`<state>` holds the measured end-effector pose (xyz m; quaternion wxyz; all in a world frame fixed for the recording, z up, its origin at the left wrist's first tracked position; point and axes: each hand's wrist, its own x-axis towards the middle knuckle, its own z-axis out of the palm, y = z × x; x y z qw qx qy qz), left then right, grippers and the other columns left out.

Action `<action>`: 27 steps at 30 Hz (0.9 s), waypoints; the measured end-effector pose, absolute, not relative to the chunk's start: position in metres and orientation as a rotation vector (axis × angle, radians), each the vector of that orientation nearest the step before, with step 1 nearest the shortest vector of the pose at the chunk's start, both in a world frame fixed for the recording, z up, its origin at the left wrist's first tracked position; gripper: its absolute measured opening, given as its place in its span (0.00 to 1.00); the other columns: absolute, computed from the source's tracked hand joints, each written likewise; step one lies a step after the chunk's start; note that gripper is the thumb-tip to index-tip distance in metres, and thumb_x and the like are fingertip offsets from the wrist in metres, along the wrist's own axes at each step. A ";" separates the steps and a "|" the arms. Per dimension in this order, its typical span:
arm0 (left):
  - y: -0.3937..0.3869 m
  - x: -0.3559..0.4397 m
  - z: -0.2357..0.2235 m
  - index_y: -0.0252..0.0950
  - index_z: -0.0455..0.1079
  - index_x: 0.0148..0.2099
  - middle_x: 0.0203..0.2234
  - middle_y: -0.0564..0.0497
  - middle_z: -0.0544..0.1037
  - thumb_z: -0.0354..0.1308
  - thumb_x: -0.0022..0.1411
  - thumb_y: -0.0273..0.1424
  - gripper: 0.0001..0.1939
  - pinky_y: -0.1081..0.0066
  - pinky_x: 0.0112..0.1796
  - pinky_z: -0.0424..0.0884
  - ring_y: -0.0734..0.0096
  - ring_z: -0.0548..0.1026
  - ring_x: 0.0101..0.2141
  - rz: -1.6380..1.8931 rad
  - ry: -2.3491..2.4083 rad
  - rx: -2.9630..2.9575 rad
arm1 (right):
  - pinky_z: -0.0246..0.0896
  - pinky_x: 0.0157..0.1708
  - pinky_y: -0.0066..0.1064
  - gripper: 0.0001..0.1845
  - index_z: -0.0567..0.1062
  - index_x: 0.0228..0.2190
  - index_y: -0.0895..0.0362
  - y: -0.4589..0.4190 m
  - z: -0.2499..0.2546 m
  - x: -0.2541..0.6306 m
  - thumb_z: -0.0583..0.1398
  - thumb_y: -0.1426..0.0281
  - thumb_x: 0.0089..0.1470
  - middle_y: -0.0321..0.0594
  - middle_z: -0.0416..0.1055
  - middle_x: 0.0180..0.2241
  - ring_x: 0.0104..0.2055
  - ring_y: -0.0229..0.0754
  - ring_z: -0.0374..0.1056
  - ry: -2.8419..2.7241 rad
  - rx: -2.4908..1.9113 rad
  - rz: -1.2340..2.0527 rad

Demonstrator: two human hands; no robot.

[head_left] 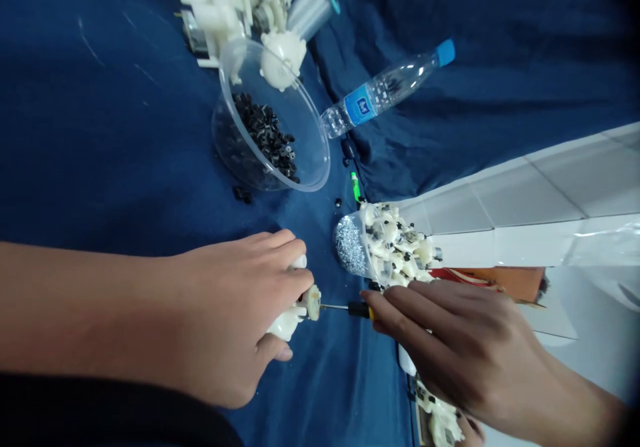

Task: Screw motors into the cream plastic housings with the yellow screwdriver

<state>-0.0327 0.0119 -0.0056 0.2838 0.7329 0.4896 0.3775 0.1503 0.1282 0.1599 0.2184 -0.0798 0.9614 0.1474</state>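
My left hand (240, 307) is closed around a white plastic part (287, 322), and its fingers hide much of it. A round, off-white end of the part sticks out past the fingertips. In my right hand (455, 340) is a screwdriver (357, 309) with a black and yellow handle, mostly covered by the fingers. Its thin metal shaft points at the round end, and the tip meets it or is very close. Just above the screwdriver, a clear tub of small silvery screws (351, 244) lies beside a pile of white plastic assemblies (400, 244).
A clear bowl (320, 177) holds small black parts. Beyond it are more white assemblies (225, 7) and a tilted cup (313, 7). A water bottle (380, 94) lies near a green item (355, 186). Blue cloth (125, 134) covers the surface. Part of another hand (470, 430) shows at the bottom.
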 end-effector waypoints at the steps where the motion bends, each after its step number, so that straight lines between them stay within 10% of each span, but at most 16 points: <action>1: 0.012 -0.033 -0.005 0.37 0.73 0.42 0.44 0.44 0.73 0.61 0.57 0.33 0.10 0.52 0.50 0.69 0.48 0.68 0.52 1.004 1.310 1.947 | 0.50 0.26 0.37 0.10 0.74 0.42 0.65 0.127 0.160 0.149 0.53 0.78 0.65 0.43 0.71 0.27 0.27 0.43 0.64 2.662 -0.153 0.363; 7: 0.011 -0.032 -0.008 0.36 0.73 0.47 0.47 0.41 0.74 0.58 0.58 0.35 0.15 0.55 0.46 0.71 0.46 0.68 0.52 0.990 1.339 1.991 | 0.49 0.21 0.31 0.19 0.73 0.24 0.56 0.118 0.155 0.138 0.52 0.68 0.66 0.36 0.66 0.19 0.21 0.36 0.60 2.535 0.643 -0.046; 11: 0.012 -0.033 -0.006 0.38 0.72 0.47 0.49 0.43 0.72 0.57 0.59 0.35 0.15 0.54 0.49 0.70 0.46 0.68 0.53 0.953 1.349 1.984 | 0.49 0.16 0.26 0.15 0.78 0.31 0.54 0.122 0.158 0.134 0.58 0.59 0.62 0.33 0.68 0.19 0.19 0.35 0.60 2.257 1.036 -0.204; 14: 0.013 -0.034 -0.001 0.38 0.72 0.47 0.50 0.44 0.71 0.58 0.59 0.35 0.14 0.54 0.50 0.70 0.47 0.67 0.53 0.912 1.349 1.983 | 0.57 0.22 0.25 0.09 0.76 0.37 0.53 0.125 0.164 0.135 0.67 0.64 0.54 0.34 0.74 0.29 0.26 0.35 0.67 2.326 0.935 -0.193; 21: 0.013 -0.038 0.002 0.39 0.72 0.46 0.46 0.45 0.71 0.58 0.60 0.36 0.12 0.52 0.51 0.68 0.52 0.68 0.49 0.876 1.313 1.939 | 0.56 0.28 0.35 0.13 0.72 0.48 0.64 0.128 0.160 0.154 0.53 0.79 0.64 0.42 0.72 0.30 0.30 0.42 0.68 2.695 -0.125 0.300; 27: 0.013 -0.034 -0.003 0.37 0.72 0.41 0.47 0.43 0.72 0.57 0.59 0.36 0.10 0.53 0.49 0.70 0.46 0.67 0.52 0.914 1.350 1.960 | 0.49 0.24 0.35 0.13 0.74 0.35 0.60 0.124 0.160 0.142 0.51 0.78 0.63 0.38 0.68 0.25 0.24 0.38 0.61 2.615 0.077 0.196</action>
